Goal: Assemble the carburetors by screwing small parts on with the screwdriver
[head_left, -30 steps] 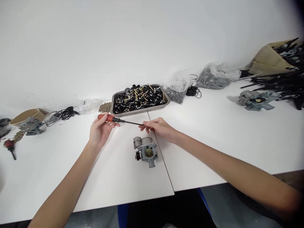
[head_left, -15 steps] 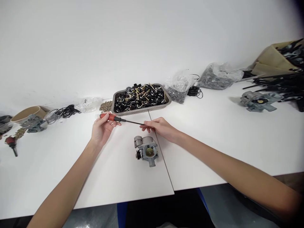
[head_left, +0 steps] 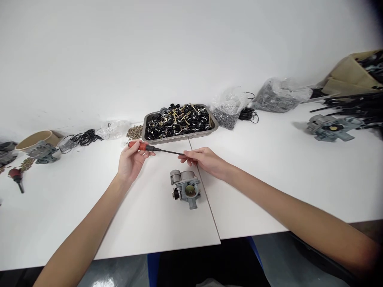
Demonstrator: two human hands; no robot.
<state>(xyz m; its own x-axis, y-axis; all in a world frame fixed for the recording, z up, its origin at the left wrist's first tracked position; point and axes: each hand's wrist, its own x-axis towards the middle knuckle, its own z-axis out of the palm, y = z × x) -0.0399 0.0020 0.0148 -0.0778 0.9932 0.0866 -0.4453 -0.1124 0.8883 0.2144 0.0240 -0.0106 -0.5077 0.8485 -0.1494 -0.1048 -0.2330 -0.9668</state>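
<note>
A screwdriver (head_left: 151, 148) with a red and black handle lies almost level above the table, its shaft pointing right. My left hand (head_left: 131, 161) grips the handle between thumb and fingers. At the other end, my right hand (head_left: 204, 159) pinches the shaft near its tip, so the tip itself is hidden by the fingers. Just below the hands a grey metal carburetor (head_left: 186, 189) rests on the white table (head_left: 143, 223), with a brass-coloured disc in its bore and a black part on its left side. Neither hand touches it.
Behind the hands stands a metal tray (head_left: 176, 139) heaped with black and brass-coloured parts. Small brass pieces (head_left: 134, 132) lie beside it. Bags of small parts (head_left: 229, 109) line the wall. Other carburetors sit at right (head_left: 333, 127) and left (head_left: 43, 151), near another red-handled screwdriver (head_left: 16, 177).
The whole view has shifted slightly. Both hands keep the same hold on the screwdriver, and the carburetor stays in its place on the table.
</note>
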